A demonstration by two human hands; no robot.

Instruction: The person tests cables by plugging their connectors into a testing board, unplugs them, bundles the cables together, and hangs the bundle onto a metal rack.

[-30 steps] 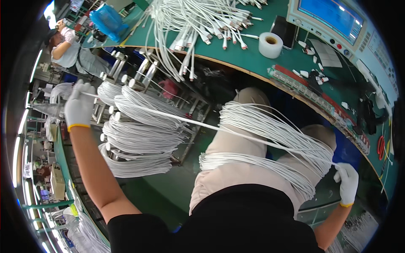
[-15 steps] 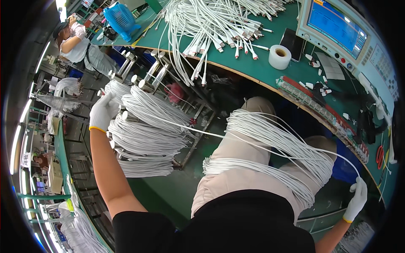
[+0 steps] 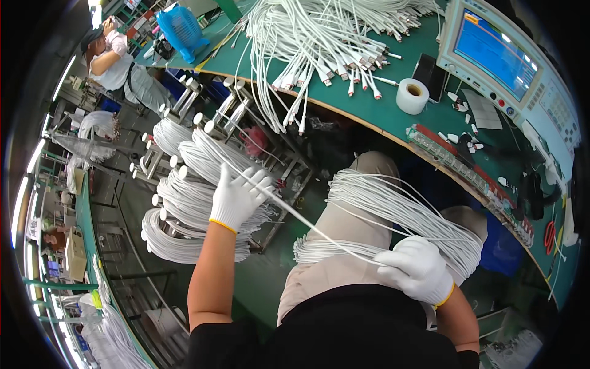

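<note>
- White cable (image 3: pixel 310 226), a single strand, slants through the middle of the frame, from the bundles left of centre down to the right hand.
- Left hand (image 3: pixel 238 198), in a white glove with a yellow cuff, is left of centre, open, its thumb well apart from the fingers. The cable passes at those fingers; how firmly they bear on it I cannot tell.
- Right hand (image 3: pixel 421 270), gloved alike, is right of centre low down, fingers curled closed on the cable's lower stretch.
- Beige trousers (image 3: pixel 356 221) fill the lower centre; an upper bundle (image 3: pixel 405 206) of white cables lies across both thighs, and a lower bundle (image 3: pixel 332 251) lies nearer the waist, partly behind the right hand.
- Coiled cables (image 3: pixel 212 209) hang in thick bunches on a metal rack, left of centre.
- Green workbench (image 3: pixel 384 111) crosses the top and right, bearing a heap of plug-ended cables (image 3: pixel 326 37), a white roll (image 3: pixel 407 103) and a pale instrument with a blue screen (image 3: pixel 491 55).
- Blue fan (image 3: pixel 181 34) stands upper left, near a co-worker (image 3: pixel 110 67).
</note>
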